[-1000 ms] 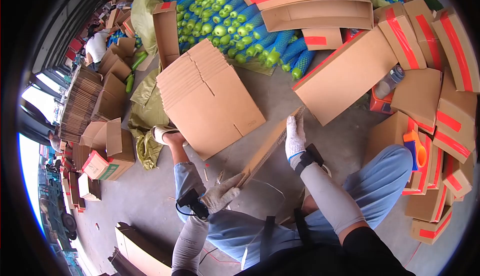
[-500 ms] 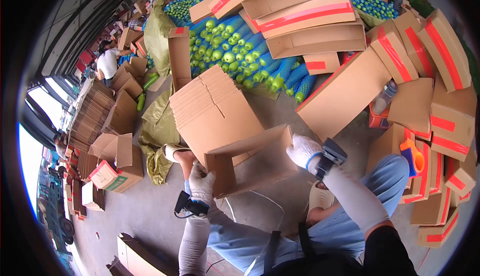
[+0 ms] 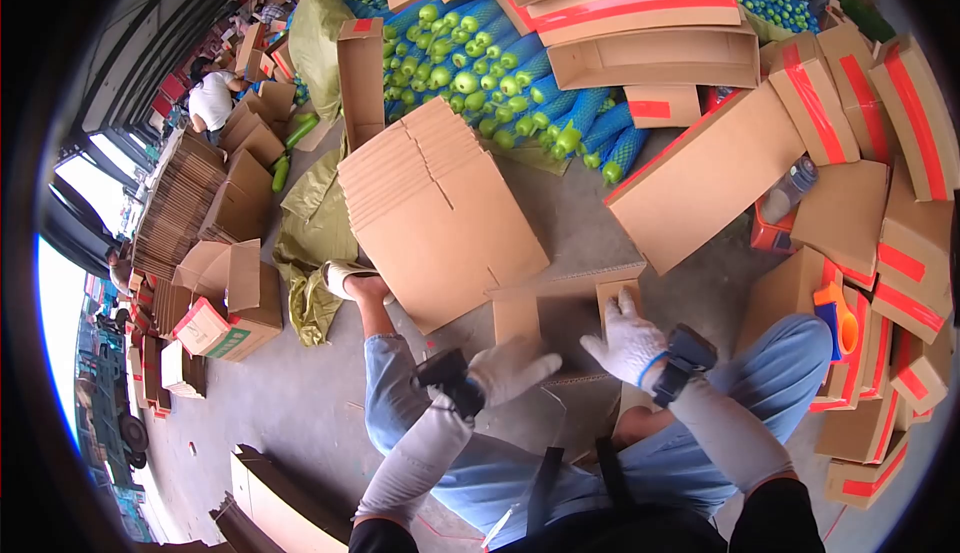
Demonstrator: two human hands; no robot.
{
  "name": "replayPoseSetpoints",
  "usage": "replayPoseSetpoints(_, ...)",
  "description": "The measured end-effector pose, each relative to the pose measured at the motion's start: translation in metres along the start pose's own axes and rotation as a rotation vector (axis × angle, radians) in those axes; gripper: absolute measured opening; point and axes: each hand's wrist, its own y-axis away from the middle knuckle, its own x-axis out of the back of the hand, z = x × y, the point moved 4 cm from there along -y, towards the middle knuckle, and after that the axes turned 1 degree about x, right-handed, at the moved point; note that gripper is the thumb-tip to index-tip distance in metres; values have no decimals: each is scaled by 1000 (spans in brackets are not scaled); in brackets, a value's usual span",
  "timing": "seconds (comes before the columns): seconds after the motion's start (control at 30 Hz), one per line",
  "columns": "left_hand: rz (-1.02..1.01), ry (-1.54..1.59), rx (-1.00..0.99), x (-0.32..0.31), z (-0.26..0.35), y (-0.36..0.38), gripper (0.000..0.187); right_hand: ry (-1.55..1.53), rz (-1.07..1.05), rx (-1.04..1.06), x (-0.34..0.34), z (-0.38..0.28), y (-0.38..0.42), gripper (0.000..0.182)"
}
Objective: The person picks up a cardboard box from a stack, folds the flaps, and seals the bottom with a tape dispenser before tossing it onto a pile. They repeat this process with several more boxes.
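Observation:
An unfolded cardboard box sits between my legs, its dark inside showing between two side flaps. My left hand, in a white knit glove and slightly blurred, is at its near left side with the thumb stretched out, holding nothing. Against the right flap lies my right hand, gloved too, fingers extended and apart. Both wrists carry dark strapped devices. Just beyond the box is a stack of flat cartons, folded and slotted alike.
Taped boxes crowd the right side, with an orange and blue tape dispenser and a bottle among them. Blue-netted green produce fills the back. At left stand open cartons; a person works farther off.
My left hand has let go of the box's left side and moved right. My right hand has shifted onto the right flap. The box has moved right, its flaps folded inward.

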Motion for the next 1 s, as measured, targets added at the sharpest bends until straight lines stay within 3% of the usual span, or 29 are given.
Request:
replayPoseSetpoints(0.03,-6,-115,-179,5,12,10,58,28,-12,93,10,4,10,77)
replayPoseSetpoints(0.13,288,-290,-126,-10,5,16,41,-80,40,349,-3,27,22,53)
replayPoseSetpoints(0.2,236,-288,-5,-8,-7,4,41,-212,33,491,-9,33,2,42)
replayPoseSetpoints(0.23,226,-293,49,-3,-14,-7,41,-186,134,321,-6,34,-6,31)
replayPoseSetpoints(0.3,526,-398,125,-10,-27,-27,25,81,286,367,-1,27,-24,25)
replayPoseSetpoints(0.37,731,-443,40,-20,-36,-39,19,218,460,333,-12,28,-31,19)
replayPoseSetpoints(0.4,904,-437,-26,-14,-27,-39,22,141,548,438,-18,29,-32,16)
replayPoseSetpoints(0.5,1051,-591,-126,-14,-17,-28,47,335,874,778,1,12,-22,28)
replayPoseSetpoints(0.6,858,-725,-155,-29,-23,-35,66,276,839,558,28,1,-43,51)
replayPoseSetpoints(0.7,651,-622,-1,-29,-21,-43,78,232,708,433,19,0,-35,70)
replayPoseSetpoints(0.83,550,-671,11,-37,-6,-40,83,270,662,461,7,10,-5,74)
replayPoseSetpoints(0.87,335,-704,27,-53,-5,-40,83,219,627,456,-14,17,-1,74)
replayPoseSetpoints(0.9,254,-777,73,-75,-8,-40,84,172,593,437,-30,24,8,75)
replayPoseSetpoints(1.0,335,-694,82,-80,-4,-50,82,93,609,383,-15,22,12,65)
